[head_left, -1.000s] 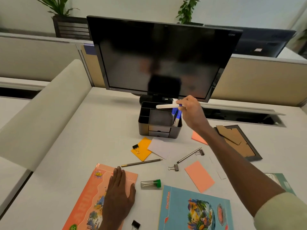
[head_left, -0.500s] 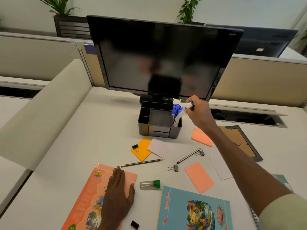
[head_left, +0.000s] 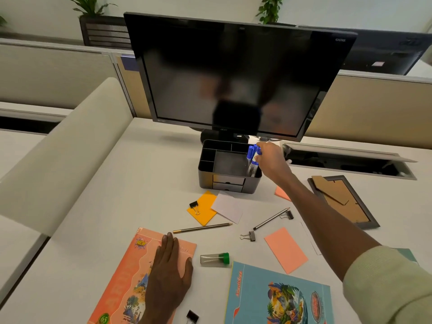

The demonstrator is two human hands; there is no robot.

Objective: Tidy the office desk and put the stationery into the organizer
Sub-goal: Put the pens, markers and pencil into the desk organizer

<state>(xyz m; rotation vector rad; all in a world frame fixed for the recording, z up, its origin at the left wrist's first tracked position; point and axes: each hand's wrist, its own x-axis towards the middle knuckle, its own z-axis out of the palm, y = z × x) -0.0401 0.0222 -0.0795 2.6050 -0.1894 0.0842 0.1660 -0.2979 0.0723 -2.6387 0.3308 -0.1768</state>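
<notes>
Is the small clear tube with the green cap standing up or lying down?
Lying down. The clear tube rests on its side on the desk, green cap pointing right.

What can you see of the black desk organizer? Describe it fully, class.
The organizer is a dark, plastic-looking box standing upright on the desk before the monitor's base. Its open top is split into several compartments, with small drawers in front. Blue-capped markers stand in its right compartment, where the right hand holds one.
</notes>
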